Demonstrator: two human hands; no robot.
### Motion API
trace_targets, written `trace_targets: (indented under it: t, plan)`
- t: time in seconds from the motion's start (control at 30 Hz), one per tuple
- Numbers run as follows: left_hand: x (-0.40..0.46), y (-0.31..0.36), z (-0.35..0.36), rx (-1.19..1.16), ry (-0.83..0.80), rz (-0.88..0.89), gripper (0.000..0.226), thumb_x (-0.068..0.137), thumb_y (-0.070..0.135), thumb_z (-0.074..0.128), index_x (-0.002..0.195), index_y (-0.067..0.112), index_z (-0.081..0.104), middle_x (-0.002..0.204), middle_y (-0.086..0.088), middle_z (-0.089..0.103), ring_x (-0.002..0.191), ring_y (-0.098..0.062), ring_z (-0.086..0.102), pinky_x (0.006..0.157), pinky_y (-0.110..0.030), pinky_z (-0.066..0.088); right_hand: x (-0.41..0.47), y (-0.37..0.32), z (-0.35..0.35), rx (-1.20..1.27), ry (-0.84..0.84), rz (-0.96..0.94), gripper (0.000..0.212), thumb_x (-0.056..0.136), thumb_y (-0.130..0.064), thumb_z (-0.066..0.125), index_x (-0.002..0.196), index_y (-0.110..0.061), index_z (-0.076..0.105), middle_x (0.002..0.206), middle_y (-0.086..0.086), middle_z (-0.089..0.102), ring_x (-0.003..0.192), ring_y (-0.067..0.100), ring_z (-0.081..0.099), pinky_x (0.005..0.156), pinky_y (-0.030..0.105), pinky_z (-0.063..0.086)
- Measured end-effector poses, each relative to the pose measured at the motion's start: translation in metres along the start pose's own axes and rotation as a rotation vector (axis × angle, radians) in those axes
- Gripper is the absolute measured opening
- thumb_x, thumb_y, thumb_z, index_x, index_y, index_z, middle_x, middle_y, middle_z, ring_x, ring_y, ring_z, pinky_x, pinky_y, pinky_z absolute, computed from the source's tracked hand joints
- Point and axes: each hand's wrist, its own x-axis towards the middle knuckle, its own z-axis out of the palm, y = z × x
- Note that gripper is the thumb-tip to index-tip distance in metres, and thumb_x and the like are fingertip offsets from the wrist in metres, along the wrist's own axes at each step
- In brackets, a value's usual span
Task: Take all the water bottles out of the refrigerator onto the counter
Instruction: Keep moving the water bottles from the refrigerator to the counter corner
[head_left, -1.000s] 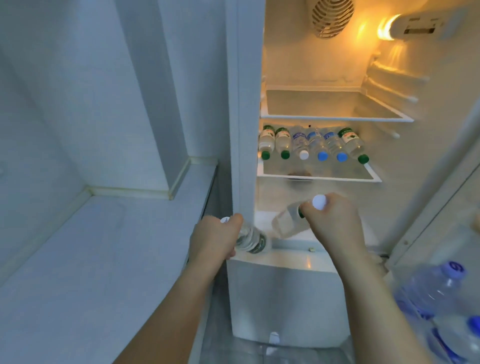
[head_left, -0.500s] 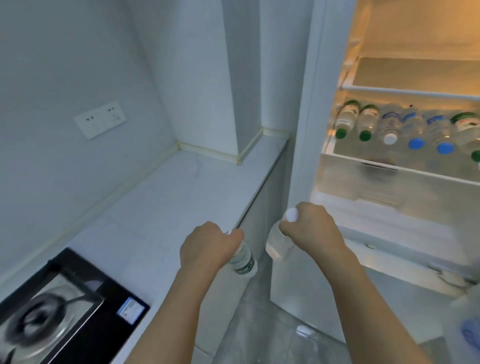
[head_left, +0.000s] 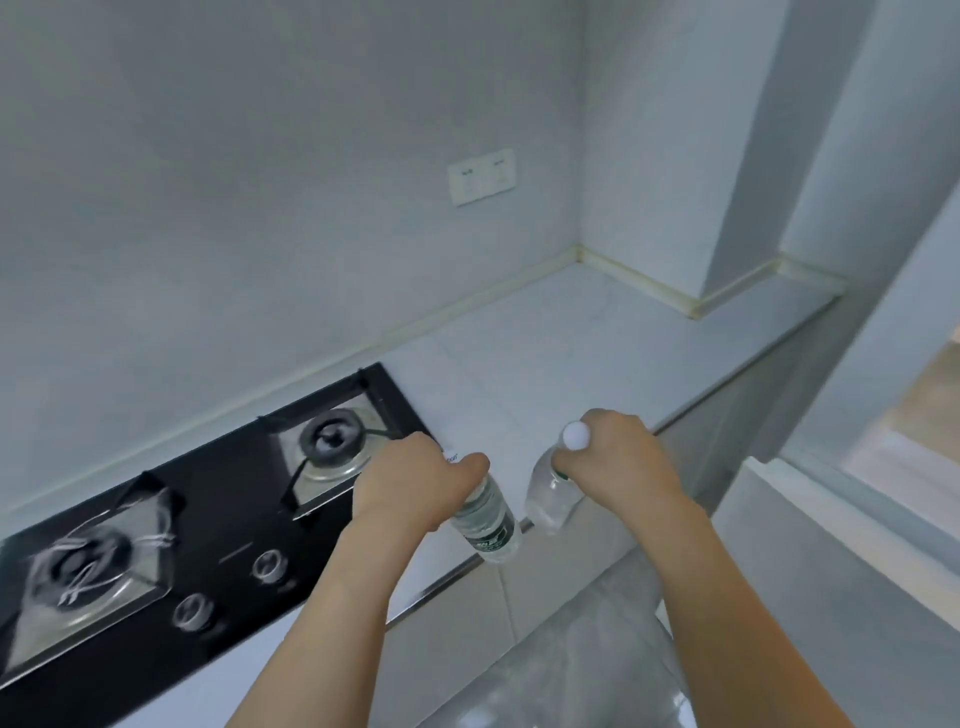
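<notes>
My left hand (head_left: 410, 480) grips the neck of a clear water bottle with a green label (head_left: 488, 525), which hangs tilted over the counter's front edge. My right hand (head_left: 615, 465) holds a second clear water bottle (head_left: 550, 499) just under its white cap (head_left: 576, 435), also tilted, above the same edge. The two bottles hang side by side, a small gap apart. The white counter (head_left: 561, 343) stretches away behind both hands. Only a sliver of the refrigerator (head_left: 883, 426) shows at the right edge; its shelves are out of view.
A black gas hob (head_left: 171, 525) with two burners and two knobs fills the counter's left part, close to my left hand. A double wall socket (head_left: 482, 176) sits above the counter. A wall column (head_left: 748, 156) juts out at the back right. Grey floor lies below.
The view has swung left from the open refrigerator to the counter and hob. Both hands have carried their bottles from the fridge over the counter's front edge.
</notes>
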Motion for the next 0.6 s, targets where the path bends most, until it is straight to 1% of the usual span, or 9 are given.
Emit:
trace_targets:
  t: [0.03, 0.1, 0.2, 0.3, 0.4, 0.5, 0.6]
  plan:
    - [-0.005, -0.016, -0.01, 0.005, 0.018, -0.011, 0.037, 0.073, 0.045, 0.048, 0.058, 0.011, 0.047, 0.046, -0.002, 0.06, 0.039, -0.018, 0.05, 0.054, -0.026, 0.046, -0.005, -0.014, 0.008, -0.012, -0.013, -0.023, 0.019, 0.074, -0.025, 0.063, 0.074, -0.012, 0.049, 0.075, 0.002, 0.054, 0.067, 0.023, 0.051, 0.047, 0.025, 0.028]
    - [-0.016, -0.04, -0.025, 0.02, 0.05, -0.03, 0.04, 0.074, 0.046, 0.049, 0.055, 0.01, 0.047, 0.048, -0.002, 0.059, 0.043, -0.018, 0.05, 0.058, -0.028, 0.05, -0.015, -0.034, 0.022, -0.034, -0.031, -0.066, 0.019, 0.075, -0.025, 0.062, 0.075, -0.012, 0.048, 0.077, 0.003, 0.054, 0.068, 0.022, 0.051, 0.048, 0.025, 0.029]
    - [-0.039, -0.086, -0.048, 0.013, 0.108, -0.082, 0.043, 0.072, 0.05, 0.047, 0.056, 0.01, 0.05, 0.053, -0.002, 0.06, 0.048, -0.019, 0.052, 0.06, -0.032, 0.053, -0.033, -0.069, 0.051, -0.033, -0.056, -0.13, 0.019, 0.073, -0.026, 0.064, 0.076, -0.013, 0.051, 0.081, 0.004, 0.057, 0.075, 0.026, 0.056, 0.05, 0.026, 0.033]
    - [-0.067, -0.139, -0.07, -0.014, 0.15, -0.161, 0.041, 0.071, 0.049, 0.049, 0.055, 0.011, 0.048, 0.052, -0.003, 0.059, 0.048, -0.018, 0.05, 0.054, -0.029, 0.048, -0.059, -0.109, 0.081, -0.049, -0.096, -0.198, 0.017, 0.073, -0.027, 0.063, 0.075, -0.015, 0.051, 0.079, 0.002, 0.056, 0.074, 0.026, 0.056, 0.05, 0.026, 0.034]
    - [-0.097, -0.196, -0.094, -0.019, 0.186, -0.233, 0.042, 0.071, 0.05, 0.049, 0.058, 0.01, 0.049, 0.055, -0.003, 0.061, 0.051, -0.018, 0.052, 0.053, -0.028, 0.044, -0.092, -0.15, 0.113, -0.033, -0.13, -0.256, 0.014, 0.075, -0.026, 0.061, 0.079, -0.015, 0.054, 0.079, 0.001, 0.057, 0.073, 0.024, 0.057, 0.052, 0.026, 0.036]
    - [-0.126, -0.241, -0.115, -0.011, 0.232, -0.278, 0.042, 0.073, 0.051, 0.05, 0.062, 0.01, 0.052, 0.056, -0.005, 0.062, 0.055, -0.02, 0.057, 0.053, -0.027, 0.044, -0.12, -0.184, 0.143, -0.035, -0.15, -0.33, 0.013, 0.077, -0.026, 0.06, 0.077, -0.017, 0.051, 0.079, 0.001, 0.057, 0.074, 0.025, 0.057, 0.053, 0.027, 0.036]
    - [-0.159, -0.286, -0.131, -0.007, 0.279, -0.335, 0.041, 0.076, 0.05, 0.052, 0.066, 0.01, 0.052, 0.057, -0.003, 0.061, 0.058, -0.019, 0.058, 0.054, -0.027, 0.043, -0.15, -0.22, 0.176, -0.03, -0.182, -0.395, 0.015, 0.076, -0.027, 0.061, 0.075, -0.018, 0.049, 0.08, 0.002, 0.057, 0.071, 0.022, 0.056, 0.053, 0.028, 0.039]
